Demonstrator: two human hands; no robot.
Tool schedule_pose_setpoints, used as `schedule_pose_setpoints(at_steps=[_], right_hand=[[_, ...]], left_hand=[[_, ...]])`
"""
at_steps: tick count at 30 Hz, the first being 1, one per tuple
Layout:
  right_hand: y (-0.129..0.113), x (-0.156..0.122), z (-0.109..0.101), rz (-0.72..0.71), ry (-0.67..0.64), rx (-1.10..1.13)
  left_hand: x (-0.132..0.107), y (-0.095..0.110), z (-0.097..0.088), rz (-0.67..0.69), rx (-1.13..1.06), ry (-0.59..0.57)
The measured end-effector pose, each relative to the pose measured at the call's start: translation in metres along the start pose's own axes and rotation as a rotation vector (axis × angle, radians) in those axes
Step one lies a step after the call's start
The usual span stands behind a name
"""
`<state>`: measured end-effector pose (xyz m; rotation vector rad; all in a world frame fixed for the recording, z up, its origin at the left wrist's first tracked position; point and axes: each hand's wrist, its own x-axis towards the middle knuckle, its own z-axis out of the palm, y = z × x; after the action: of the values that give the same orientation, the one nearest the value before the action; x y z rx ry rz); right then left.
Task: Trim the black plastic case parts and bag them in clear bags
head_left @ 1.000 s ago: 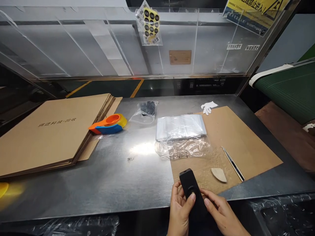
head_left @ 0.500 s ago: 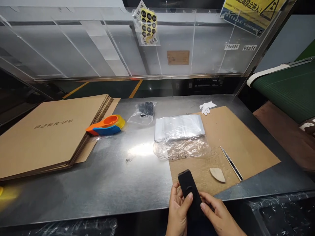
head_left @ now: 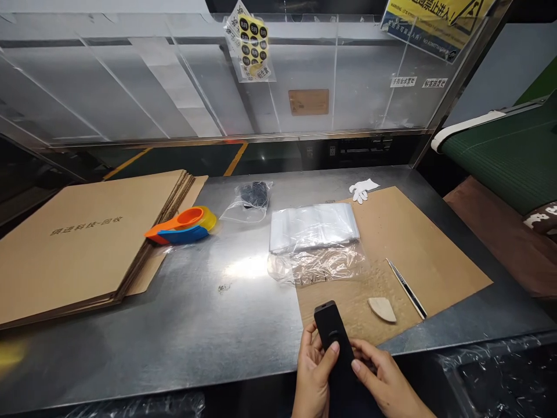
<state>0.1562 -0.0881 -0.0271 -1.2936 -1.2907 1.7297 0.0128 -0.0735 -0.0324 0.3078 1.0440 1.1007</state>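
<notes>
A long black device [head_left: 333, 337], like a slim remote, is gripped by both hands at the near edge of the steel table [head_left: 209, 313]. My left hand [head_left: 314, 377] wraps its left side with the thumb lying on its face. My right hand [head_left: 385, 386] holds its right side, fingertips on its edge. Its far end points up over a brown cardboard sheet [head_left: 418, 249]. On that sheet lie a small beige wedge [head_left: 382, 309] and a thin metal tool [head_left: 406, 288], just right of the device.
A stack of clear bags [head_left: 313, 227] and a crumpled clear bag [head_left: 319, 264] lie mid-table. An orange-blue tape dispenser [head_left: 180, 226], flat cartons [head_left: 82, 238], a bag of dark parts [head_left: 252, 197] and a white glove [head_left: 362, 189] sit farther off. A clear screen [head_left: 174, 87] backs the table.
The view has drifted a little to the right, so everything sits slightly further left. Both hands keep their hold on the black device, which has barely moved.
</notes>
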Motion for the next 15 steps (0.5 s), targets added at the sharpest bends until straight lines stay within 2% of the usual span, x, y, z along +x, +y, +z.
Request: schedule_pose_setpoints(at_steps=[8, 12, 15], right_hand=[[0.003, 0.000, 0.000, 0.010, 0.003, 0.035], [0.004, 0.005, -0.006, 0.100, 0.142, 0.058], [-0.001, 0.011, -0.012, 0.059, 0.198, 0.100]], left_hand=[[0.000, 0.003, 0.003, -0.048, -0.029, 0.023], [-0.002, 0.002, 0.004, -0.087, -0.046, 0.007], [-0.004, -0.005, 0.003, -0.108, -0.023, -0.071]])
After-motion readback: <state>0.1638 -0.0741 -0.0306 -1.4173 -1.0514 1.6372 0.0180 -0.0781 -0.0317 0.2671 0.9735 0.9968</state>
